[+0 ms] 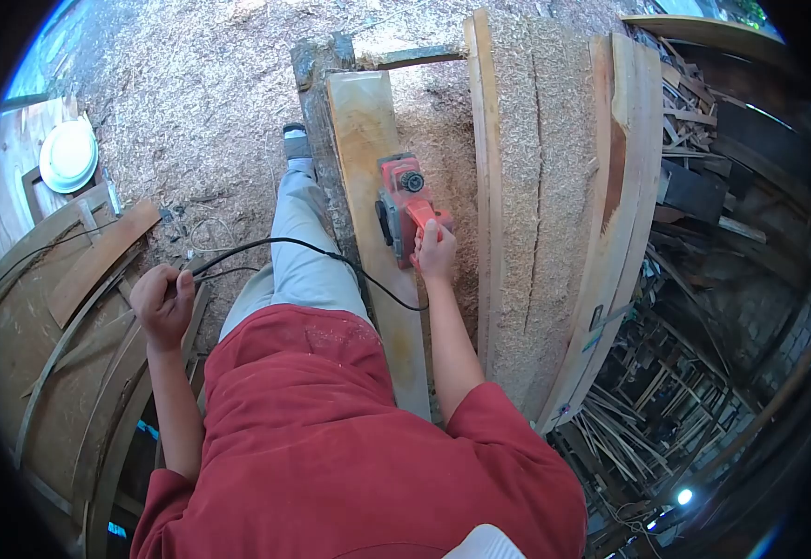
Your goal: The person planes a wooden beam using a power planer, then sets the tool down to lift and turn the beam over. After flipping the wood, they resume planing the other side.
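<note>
A red electric planer (404,200) with a black front knob rests on a long wooden plank (364,126). My right hand (434,250) is wrapped round its rear handle. Off to the left, my left hand (162,303) is closed on the black power cord (286,240), which loops across in front of my body to the planer's rear. The plank runs away from me along my right side, its near end partly hidden by my shirt. The planer's underside is out of sight.
Beyond the plank lie a shavings-covered bench (540,168) and pale boards (629,140). Wood shavings (210,84) cover the ground. Curved wooden pieces (98,391) and a white round container (68,156) are on the left. Scrap wood (629,429) is heaped at right.
</note>
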Available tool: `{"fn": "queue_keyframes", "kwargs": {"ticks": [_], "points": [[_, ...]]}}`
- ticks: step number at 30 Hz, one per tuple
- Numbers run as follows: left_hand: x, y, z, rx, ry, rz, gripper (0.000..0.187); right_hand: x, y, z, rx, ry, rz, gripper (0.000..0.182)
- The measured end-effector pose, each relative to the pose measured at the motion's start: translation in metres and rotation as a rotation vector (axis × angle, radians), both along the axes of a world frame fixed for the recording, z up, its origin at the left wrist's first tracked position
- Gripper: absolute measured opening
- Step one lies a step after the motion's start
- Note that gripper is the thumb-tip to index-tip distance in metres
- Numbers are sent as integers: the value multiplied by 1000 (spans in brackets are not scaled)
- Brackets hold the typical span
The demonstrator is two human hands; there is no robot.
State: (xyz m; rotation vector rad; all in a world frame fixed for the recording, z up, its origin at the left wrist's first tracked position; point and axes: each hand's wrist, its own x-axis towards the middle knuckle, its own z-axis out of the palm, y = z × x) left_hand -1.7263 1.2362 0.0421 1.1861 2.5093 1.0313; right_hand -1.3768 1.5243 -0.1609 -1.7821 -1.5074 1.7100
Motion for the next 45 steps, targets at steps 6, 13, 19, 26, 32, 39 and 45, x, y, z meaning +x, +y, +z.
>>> {"fn": "queue_keyframes", "kwargs": {"ticks": [6, 13, 19, 26, 32, 39, 45], "points": [[-5, 12, -5, -23, 0, -15, 26, -18, 11, -9, 17, 6, 12, 46], [-9, 24, -7, -7, 42, -28, 24, -49, 30, -29, 171, 32, 27, 45], [-10, 30, -7, -34, 64, -30, 25, -84, 50, -26, 249, -11, 36, 49], [-22, 41, -6, -1, 112, -35, 25, -116, 73, -27, 258, -160, 92, 58], [-36, 50, -6, -8, 105, -48, 25, -142, 89, -18, 268, -141, 82, 58], [-57, 57, -5, -16, 142, -46, 24, -181, 112, -25, 313, -106, 70, 56], [-79, 57, -1, -35, 132, 1, 25, -227, 141, -30, 293, -81, 57, 56]]}}
